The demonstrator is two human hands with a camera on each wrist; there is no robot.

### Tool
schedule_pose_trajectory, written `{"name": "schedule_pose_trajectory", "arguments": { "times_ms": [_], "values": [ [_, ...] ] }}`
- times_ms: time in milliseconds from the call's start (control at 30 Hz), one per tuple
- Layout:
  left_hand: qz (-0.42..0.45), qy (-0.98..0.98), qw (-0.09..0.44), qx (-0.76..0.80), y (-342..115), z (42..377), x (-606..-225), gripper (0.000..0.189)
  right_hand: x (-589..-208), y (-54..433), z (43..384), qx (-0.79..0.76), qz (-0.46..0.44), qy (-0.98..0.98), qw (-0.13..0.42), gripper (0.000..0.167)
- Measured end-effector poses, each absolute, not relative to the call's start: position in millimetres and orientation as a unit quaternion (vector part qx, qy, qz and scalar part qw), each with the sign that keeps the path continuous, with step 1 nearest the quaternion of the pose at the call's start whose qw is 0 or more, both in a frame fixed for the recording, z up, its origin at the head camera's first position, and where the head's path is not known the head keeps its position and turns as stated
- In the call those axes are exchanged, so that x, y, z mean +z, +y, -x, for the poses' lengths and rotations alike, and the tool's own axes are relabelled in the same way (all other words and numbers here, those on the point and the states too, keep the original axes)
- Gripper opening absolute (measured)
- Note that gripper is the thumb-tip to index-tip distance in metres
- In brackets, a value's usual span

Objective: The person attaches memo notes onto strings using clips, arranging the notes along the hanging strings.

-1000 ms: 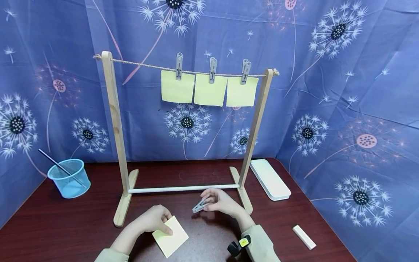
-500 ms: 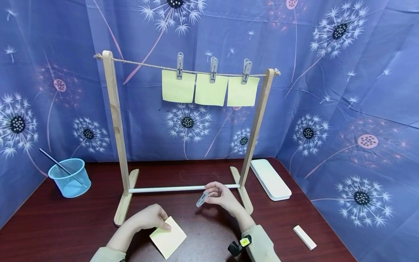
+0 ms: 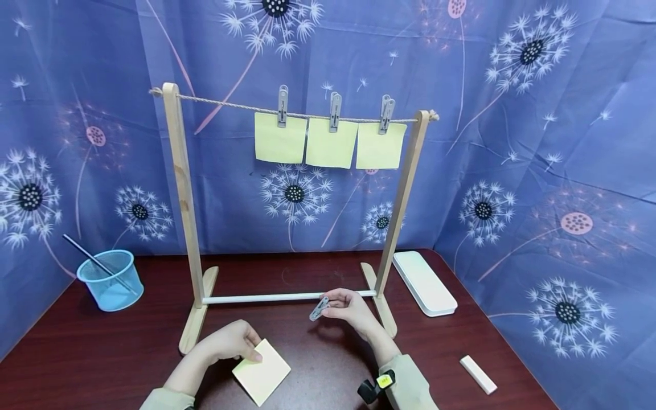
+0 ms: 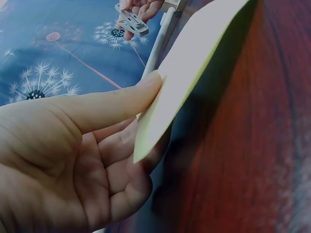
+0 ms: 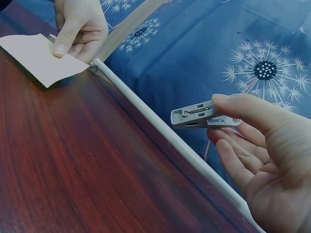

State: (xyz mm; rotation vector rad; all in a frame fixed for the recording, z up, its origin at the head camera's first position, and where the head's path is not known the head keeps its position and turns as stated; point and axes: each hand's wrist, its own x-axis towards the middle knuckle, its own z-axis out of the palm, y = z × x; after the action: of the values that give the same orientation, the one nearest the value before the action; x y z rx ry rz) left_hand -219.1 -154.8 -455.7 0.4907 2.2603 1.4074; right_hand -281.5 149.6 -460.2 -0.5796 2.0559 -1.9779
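Observation:
Between thumb and fingers, my left hand pinches a pale yellow sticky note by one corner, a little above the table. In the left wrist view the note is seen nearly edge-on. My right hand holds a grey clothespin by its handle end, in front of the rack's white bar. The right wrist view shows this clothespin with the thumb on top and fingers beneath. Three grey clothespins fix yellow notes to a rope on a wooden rack.
A blue mesh cup with a dark stick in it stands at the left. On the right lie a white case and a small white block. A patterned blue cloth hangs behind the dark red table.
My right hand has lifted the clothespin slightly and turned it more upright. The left hand has drifted a little to the left with its sticky note.

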Motion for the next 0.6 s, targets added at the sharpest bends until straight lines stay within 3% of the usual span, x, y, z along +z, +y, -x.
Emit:
{"name": "schedule_pose_trajectory", "arguments": {
  "times_ms": [367, 600],
  "values": [
    [-0.173, 0.792, 0.237, 0.535, -158.0, 223.9, -458.7, 0.02, -461.2, 148.0, 280.0, -0.67, 0.194, 0.706, 0.121, 0.051],
    [-0.165, 0.805, 0.209, 0.531, -161.1, 224.9, -454.0, 0.023, -461.4, 146.5, 279.8, -0.656, 0.203, 0.714, 0.136, 0.05]
  ]
}}
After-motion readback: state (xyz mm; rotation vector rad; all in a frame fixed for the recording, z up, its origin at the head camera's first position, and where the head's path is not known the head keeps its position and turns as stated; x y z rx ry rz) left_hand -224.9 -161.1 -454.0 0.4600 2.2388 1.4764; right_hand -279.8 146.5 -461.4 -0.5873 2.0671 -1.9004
